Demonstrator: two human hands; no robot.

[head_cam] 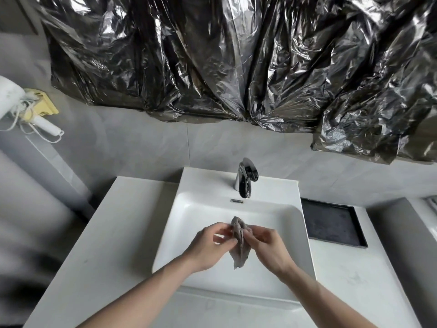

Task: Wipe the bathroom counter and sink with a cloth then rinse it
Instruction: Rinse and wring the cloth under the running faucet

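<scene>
Both hands meet above the middle of the white sink (179,223), holding a small grey cloth (240,242) between them. The left hand (208,247) has its fingers curled, with thumb and fingertips pinching the cloth's left edge near the top. The right hand (269,247) is curled round the cloth's right side, fingers bent inward against it. The cloth is bunched and crumpled at the top, where it pokes up above the fingers, and its lower part hangs down in a loose point over the basin, not touching the bottom as far as can be seen. The chrome tap (246,178) stands at the back rim of the sink, directly behind the hands; no water can be seen at its spout. The white worktop (113,233) runs to either side of the sink. On its right part, just beside the sink, lies a dark rectangular tray (333,223). Crinkled black plastic sheeting (236,58) covers the wall area above the tap. At the far left, a white hairdryer (14,100) with a coiled cord hangs against the grey wall.
</scene>
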